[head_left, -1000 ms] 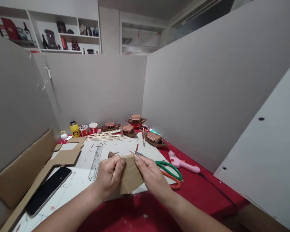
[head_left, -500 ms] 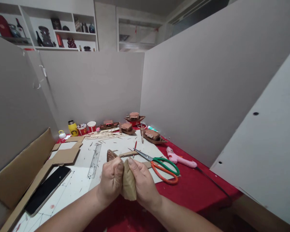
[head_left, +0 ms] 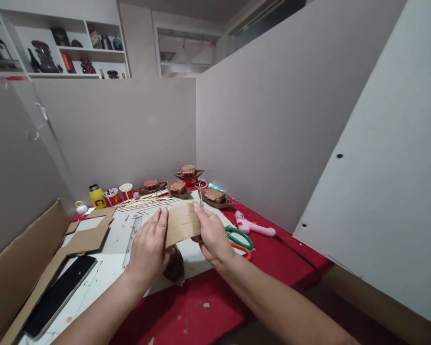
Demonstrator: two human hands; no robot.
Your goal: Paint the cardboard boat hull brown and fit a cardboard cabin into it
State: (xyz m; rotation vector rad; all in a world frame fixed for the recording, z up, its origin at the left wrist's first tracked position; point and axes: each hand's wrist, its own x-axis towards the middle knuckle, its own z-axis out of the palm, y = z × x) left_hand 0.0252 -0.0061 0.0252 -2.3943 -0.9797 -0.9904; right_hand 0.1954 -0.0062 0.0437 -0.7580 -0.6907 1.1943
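Between my hands, a small tan piece of thin cardboard (head_left: 182, 223) is spread out and slightly bowed. My left hand (head_left: 148, 245) grips its left edge, with the fingers laid along the top. On the other side, my right hand (head_left: 216, 235) pinches the right edge, thumb on the upper face. Below the piece shows part of a brown model boat hull (head_left: 175, 269), mostly hidden by the cardboard and my left hand. Scissors with green and orange handles (head_left: 241, 235) lie just right of my right hand, their blades hidden behind it.
A pink glue gun (head_left: 255, 227) with a cord lies at right. Finished model boats (head_left: 215, 196), thin sticks (head_left: 143, 201), paper cups (head_left: 126, 191) and a yellow bottle (head_left: 97, 196) stand behind. At left are a phone (head_left: 61, 297), cardboard (head_left: 89, 238) and a ruler (head_left: 128, 249).
The cardboard piece, folded and squeezed between my fists before, is now opened out and raised over the hull. My hands have moved up and further apart. The view has shifted right.
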